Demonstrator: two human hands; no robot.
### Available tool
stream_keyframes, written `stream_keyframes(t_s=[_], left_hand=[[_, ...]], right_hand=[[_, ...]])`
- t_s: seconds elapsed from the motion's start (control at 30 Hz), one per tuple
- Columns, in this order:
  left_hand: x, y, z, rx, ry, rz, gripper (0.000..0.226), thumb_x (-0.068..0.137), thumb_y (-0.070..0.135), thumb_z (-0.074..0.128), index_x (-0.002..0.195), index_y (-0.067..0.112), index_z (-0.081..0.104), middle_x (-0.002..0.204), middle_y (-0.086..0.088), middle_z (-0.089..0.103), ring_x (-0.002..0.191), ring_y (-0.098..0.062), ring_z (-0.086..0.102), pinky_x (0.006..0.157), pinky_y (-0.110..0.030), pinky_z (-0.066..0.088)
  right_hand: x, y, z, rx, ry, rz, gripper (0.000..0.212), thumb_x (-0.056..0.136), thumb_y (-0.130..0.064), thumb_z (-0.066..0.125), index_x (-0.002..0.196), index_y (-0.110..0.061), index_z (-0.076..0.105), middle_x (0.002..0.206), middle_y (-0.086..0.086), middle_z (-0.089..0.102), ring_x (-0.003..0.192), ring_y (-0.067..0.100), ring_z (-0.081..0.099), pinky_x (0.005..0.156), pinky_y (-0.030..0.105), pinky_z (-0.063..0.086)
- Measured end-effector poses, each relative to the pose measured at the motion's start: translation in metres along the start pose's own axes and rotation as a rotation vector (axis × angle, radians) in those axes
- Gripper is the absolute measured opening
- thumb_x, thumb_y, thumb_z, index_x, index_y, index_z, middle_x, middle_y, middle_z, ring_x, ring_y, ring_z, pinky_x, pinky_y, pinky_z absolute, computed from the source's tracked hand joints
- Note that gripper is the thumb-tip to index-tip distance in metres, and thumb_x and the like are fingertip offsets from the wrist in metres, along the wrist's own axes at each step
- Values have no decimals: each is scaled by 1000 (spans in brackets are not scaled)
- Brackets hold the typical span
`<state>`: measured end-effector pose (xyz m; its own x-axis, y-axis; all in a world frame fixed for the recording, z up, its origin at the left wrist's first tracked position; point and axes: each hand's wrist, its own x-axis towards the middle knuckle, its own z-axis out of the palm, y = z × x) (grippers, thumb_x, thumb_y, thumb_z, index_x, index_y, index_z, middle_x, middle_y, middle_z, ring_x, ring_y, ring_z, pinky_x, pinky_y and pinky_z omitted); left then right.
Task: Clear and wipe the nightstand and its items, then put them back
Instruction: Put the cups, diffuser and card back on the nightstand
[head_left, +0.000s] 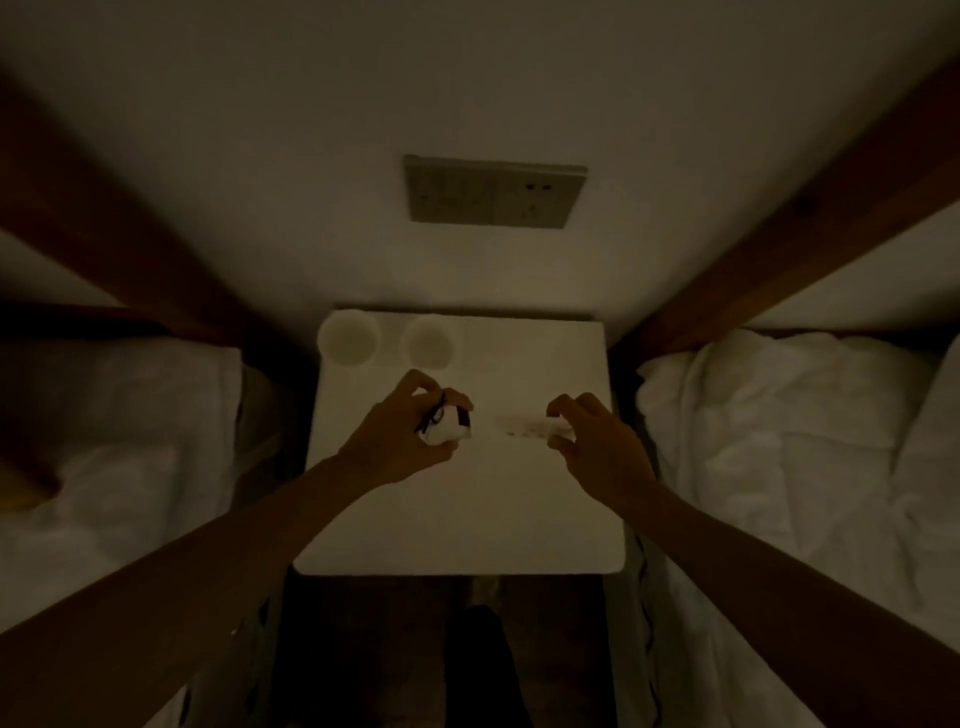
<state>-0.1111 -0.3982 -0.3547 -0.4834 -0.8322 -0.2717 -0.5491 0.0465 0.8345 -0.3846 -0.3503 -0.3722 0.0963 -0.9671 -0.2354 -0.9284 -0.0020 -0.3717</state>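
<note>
Two hands work at the centre of the frame over the table (457, 509): the left hand (410, 436) closed around a small white box (449, 426), probably light and stiff, best held by its sides, the right hand (597, 441) pinching a thin pale strip (524, 427).

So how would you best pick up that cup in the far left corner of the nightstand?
Judging by its pose, take the left cup by its round rim, coming straight down from above. It stands upright with its mouth open, close to the wall and the second cup, so a side approach looks cramped. Both hands are busy: the left hand holds a small white box.
</note>
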Motion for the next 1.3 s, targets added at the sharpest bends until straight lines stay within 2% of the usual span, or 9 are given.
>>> stream_keyframes(t_s=[0.07, 0.13, 0.27, 0.33, 0.5, 0.6, 0.9, 1.1, 1.3], left_hand=[[28, 3, 11, -7, -52, 12, 57, 78, 10, 79, 104, 53, 54, 118, -13, 60, 104, -30, 63, 90, -54, 52], [56, 2, 24, 13, -90, 68, 47, 74, 7, 81, 104, 36, 60, 112, -16, 59, 101, -33, 62, 87, -55, 51], [105, -1, 46, 216, -89, 63, 35, 71, 38, 87, 99, 33, 67, 102, -2, 49, 90, -15, 57, 77, -23, 48], [122, -2, 56, 247, -86, 55, 30, 74, 38, 84, 99, 33, 68, 105, 0, 47, 87, -11, 57, 74, -18, 50], [152, -2, 65, 441, -100, 46, 44, 78, 17, 79, 119, 29, 66, 128, -2, 50, 100, -25, 58, 92, -37, 48], [168, -2, 63, 458, -146, -2, 58, 78, 9, 71, 132, 27, 57, 135, 4, 50, 107, -25, 54, 98, -37, 41], [189, -14, 59, 422, -239, -42, 86, 73, -15, 65, 146, 25, 44, 146, 5, 43, 128, -22, 49, 99, -39, 51], [187, -15, 60, 442, -215, -98, 85, 79, -10, 65, 151, 22, 33, 153, -3, 39, 135, -26, 43, 104, -35, 42], [171, -7, 44, 617, -210, -79, 106, 81, 11, 76, 158, 18, 2, 165, -6, 11, 150, -23, 20, 107, -39, 42]], right_hand=[[7, 23, 0, -16, 2, 9, 23, 91, -21, 69, 109, -24, 55, 100, 1, 55, 71, 23, 60, 52, 27, 39], [16, 44, 0, -28, -6, 18, 24, 90, -20, 69, 109, -23, 55, 100, 2, 54, 74, 25, 59, 55, 33, 46], [36, 71, 1, -4, -35, 59, 24, 91, -18, 68, 110, -23, 54, 105, 4, 54, 83, 27, 60, 67, 41, 55], [47, 82, 3, 7, -37, 79, 24, 92, -18, 66, 111, -24, 53, 107, 4, 54, 87, 27, 61, 69, 40, 55], [76, 98, 10, 32, -41, 105, 25, 94, -17, 63, 115, -22, 51, 112, 7, 53, 96, 28, 62, 66, 31, 50], [91, 104, 13, 64, -43, 137, 26, 94, -16, 63, 116, -22, 50, 116, 9, 53, 102, 29, 62, 73, 32, 55], [110, 117, 13, 148, -33, 170, 24, 94, -13, 64, 114, -18, 53, 116, 12, 53, 104, 31, 60, 79, 37, 56], [113, 112, 16, 171, -45, 138, 28, 92, -14, 68, 116, -13, 55, 115, 13, 54, 105, 31, 60, 78, 32, 51], [101, 92, 9, 143, -83, 232, 74, 82, -21, 80, 142, -22, 37, 142, 14, 38, 127, 35, 48, 94, 48, 56]])
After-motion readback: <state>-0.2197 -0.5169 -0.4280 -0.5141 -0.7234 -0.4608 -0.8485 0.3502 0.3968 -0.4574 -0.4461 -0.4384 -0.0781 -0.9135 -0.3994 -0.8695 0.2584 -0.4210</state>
